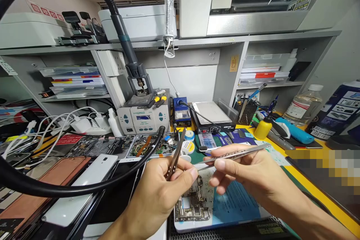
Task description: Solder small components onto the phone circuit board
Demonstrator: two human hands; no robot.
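Observation:
My left hand (165, 191) is closed around dark brown tweezers (177, 153) that point up and away from me. Its thumb and forefinger come together at the tips of a second pair, silver tweezers (239, 153); whether something tiny is pinched there I cannot make out. Those silver tweezers lie between the thumb and fingers of my right hand (244, 168), their tips pointing left. Below both hands, a phone circuit board (194, 204) with a pale blue patch lies on a white and blue flat box (236, 206). My left hand covers part of the board's upper left.
A black hose (84, 189) loops across the left side from a hot-air station (143, 118). Phones, including a white one (84, 187), crowd the left. Behind my hands stand solder tins (189, 147) and a heating plate (213, 116). A yellow bottle (263, 128) stands to the right.

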